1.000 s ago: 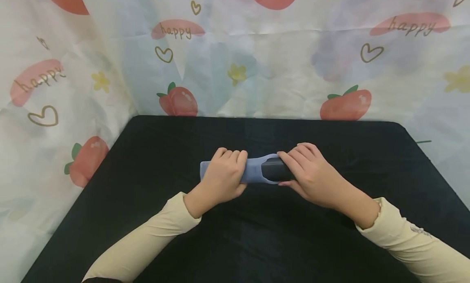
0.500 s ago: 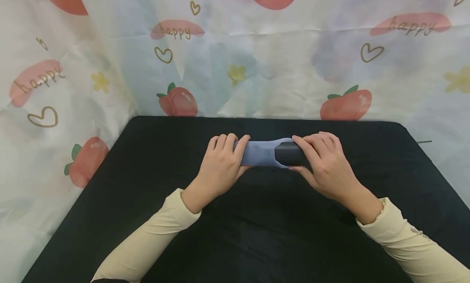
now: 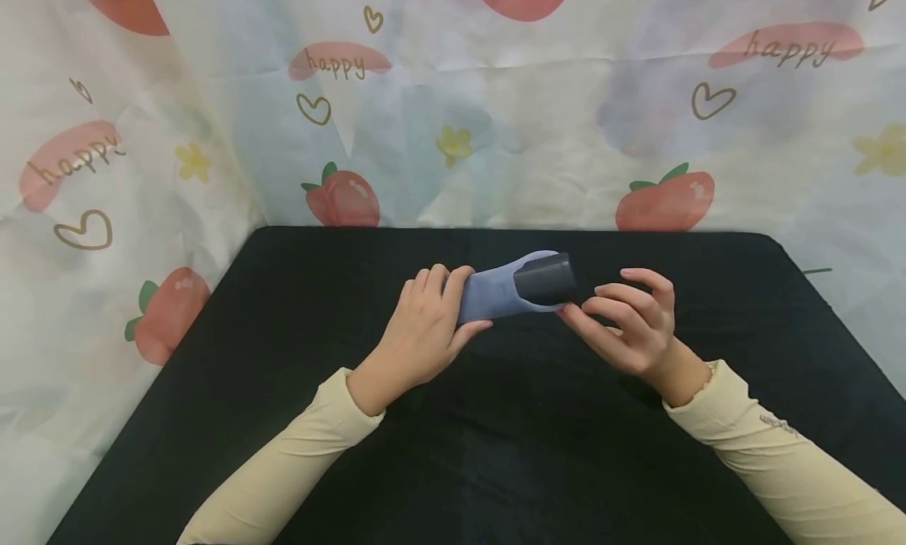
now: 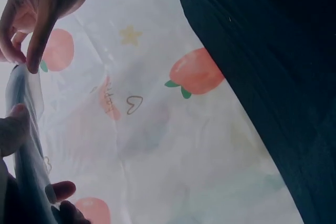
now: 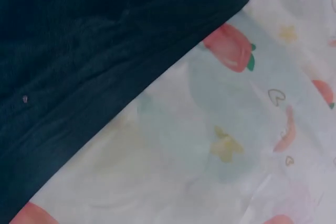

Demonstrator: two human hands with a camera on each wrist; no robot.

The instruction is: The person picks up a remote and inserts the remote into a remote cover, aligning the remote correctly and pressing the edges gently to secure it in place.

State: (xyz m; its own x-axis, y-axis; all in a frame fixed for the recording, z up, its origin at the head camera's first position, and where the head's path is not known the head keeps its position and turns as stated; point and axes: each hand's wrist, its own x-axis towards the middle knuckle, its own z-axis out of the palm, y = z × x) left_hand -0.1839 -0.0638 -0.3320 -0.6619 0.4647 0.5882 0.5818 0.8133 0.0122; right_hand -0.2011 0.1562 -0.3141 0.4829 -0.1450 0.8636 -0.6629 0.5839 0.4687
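- The blue silicone sleeve [image 3: 495, 293], with a black remote control [image 3: 543, 281] seated in its open end, is grasped at its left end by the left hand [image 3: 425, 333] and raised above the black counter [image 3: 495, 451].
- The right hand [image 3: 626, 325] is held just beside the remote end, fingers loosely curled and grasping nothing.

The table [image 3: 297, 356] fills the lower half of the head view, from the lower left corner to the lower right corner, and a black cloth [image 3: 538, 451] with soft wrinkles covers all of it. Its far edge runs across the middle of the frame, with rounded corners at the left and the right. Both sleeves [image 3: 283, 466] cross low over the cloth at the bottom of the frame; whether they touch it cannot be told.
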